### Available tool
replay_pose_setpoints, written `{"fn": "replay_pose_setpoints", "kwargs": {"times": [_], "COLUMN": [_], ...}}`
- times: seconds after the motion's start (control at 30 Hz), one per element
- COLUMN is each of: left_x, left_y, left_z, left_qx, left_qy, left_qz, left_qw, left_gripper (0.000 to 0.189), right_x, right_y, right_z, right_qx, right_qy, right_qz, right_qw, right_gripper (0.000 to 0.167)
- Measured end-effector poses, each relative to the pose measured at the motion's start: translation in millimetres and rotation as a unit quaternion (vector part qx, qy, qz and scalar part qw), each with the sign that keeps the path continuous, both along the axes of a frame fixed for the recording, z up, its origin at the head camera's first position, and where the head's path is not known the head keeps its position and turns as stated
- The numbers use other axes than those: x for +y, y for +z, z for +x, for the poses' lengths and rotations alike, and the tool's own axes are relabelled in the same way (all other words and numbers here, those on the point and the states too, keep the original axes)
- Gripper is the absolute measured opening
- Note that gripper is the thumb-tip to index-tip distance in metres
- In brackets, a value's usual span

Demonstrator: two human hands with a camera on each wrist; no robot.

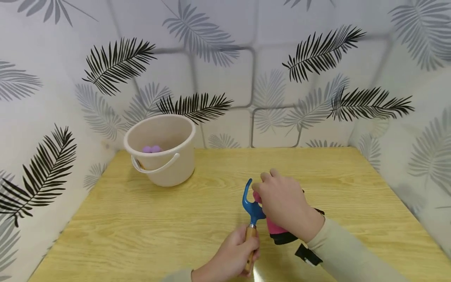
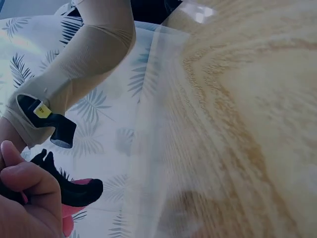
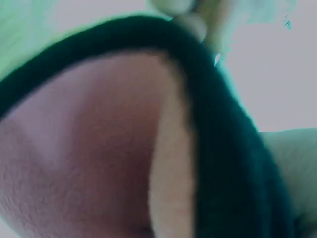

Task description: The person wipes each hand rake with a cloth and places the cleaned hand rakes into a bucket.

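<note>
My left hand (image 1: 235, 250) grips the wooden handle of a garden hand cultivator (image 1: 254, 212), its blue curved prongs pointing away from me. Right beside the blue head, my right hand (image 1: 284, 201) holds a pink, glove-like cloth item (image 1: 276, 230) with black edging from above. Part of the pink cloth shows at the prongs, while the right hand hides most of the item. In the right wrist view its black rim (image 3: 218, 124) curves around an opening, close and blurred. The left wrist view shows the left fingers (image 2: 34, 186) curled near the black and pink cloth (image 2: 81, 194).
A cream bucket (image 1: 176, 166) with a handle stands at the back left of the wooden table (image 1: 141, 227). Inside it are round purple things (image 1: 151, 149). Leaf-patterned sheeting (image 1: 225, 78) rises behind the table and along both sides.
</note>
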State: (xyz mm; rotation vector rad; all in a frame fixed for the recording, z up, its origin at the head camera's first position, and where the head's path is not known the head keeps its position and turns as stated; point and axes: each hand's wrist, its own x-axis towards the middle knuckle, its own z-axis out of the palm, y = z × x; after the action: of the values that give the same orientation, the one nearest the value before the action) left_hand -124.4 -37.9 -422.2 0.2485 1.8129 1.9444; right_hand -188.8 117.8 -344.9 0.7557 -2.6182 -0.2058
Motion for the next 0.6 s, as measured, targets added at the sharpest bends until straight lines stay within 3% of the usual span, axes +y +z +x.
{"fn": "replay_pose_setpoints", "kwargs": {"times": [0.13,0.37,0.5,0.6], "left_x": [-3.4,-7.4,-6.6,-4.9], "left_y": [-2.4,-0.4,-0.5,-1.5], "left_z": [-0.2,-6.5,-4.2,-1.8], "left_qx": [-0.003,0.019,0.033,0.025], "left_qy": [0.003,0.004,0.000,-0.007], "left_qz": [-0.002,-0.018,-0.032,-0.036], "left_qw": [1.0000,0.9997,0.9990,0.9990], "left_gripper": [0.010,0.012,0.009,0.008], "right_x": [-1.9,-10.1,-13.9,-15.2], "right_y": [-2.4,5.5,4.0,1.0], "right_z": [-1.6,17.6,12.0,3.4], "right_qx": [0.001,-0.019,-0.014,-0.003], "right_qy": [0.005,0.073,0.064,0.053], "right_qz": [0.008,-0.011,-0.023,-0.035], "right_qw": [1.0000,0.9971,0.9976,0.9980], "right_gripper": [0.012,0.020,0.016,0.015]}}
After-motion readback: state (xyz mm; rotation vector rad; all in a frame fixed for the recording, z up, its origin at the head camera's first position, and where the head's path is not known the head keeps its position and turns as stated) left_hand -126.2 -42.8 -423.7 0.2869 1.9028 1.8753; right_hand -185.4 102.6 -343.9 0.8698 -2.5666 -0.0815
